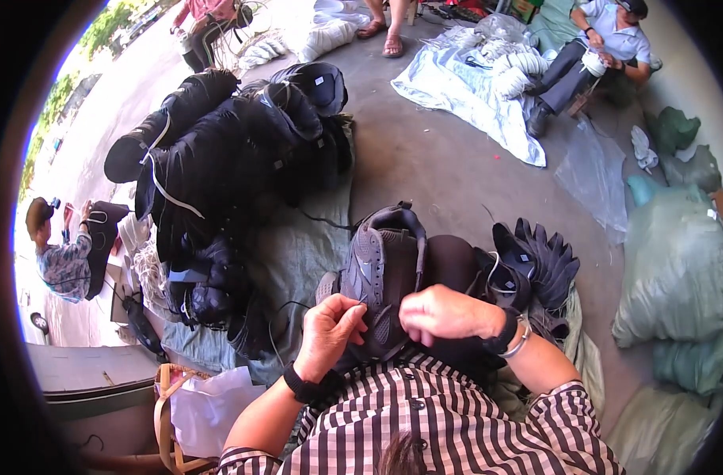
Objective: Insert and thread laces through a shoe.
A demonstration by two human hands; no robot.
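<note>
Seeing the shoe (pixel 369 269) between the left hand (pixel 334 328), fingertips pressed together, and the curled right hand (pixel 445 313), I cannot tell the latter's grip.

Everything is carried by a grey floor (pixel 425 174). A pale green sheet (pixel 306 269) is spread on it, and on that sheet a large heap of black shoe uppers (pixel 219 158) is piled. Beyond the heap, white bundles (pixel 322 38) are laid. Far to the right of the heap and beyond it, a white sheet (pixel 433 83) is spread, by which more white bundles (pixel 520 67) are borne. Farther right of the heap, a clear plastic sheet (pixel 591 170) is laid flat, and past it bulging green sacks (pixel 670 261) are stacked. Nearer, right of the heap, a pale cloth (pixel 589 352) is seen, rumpled.
</note>
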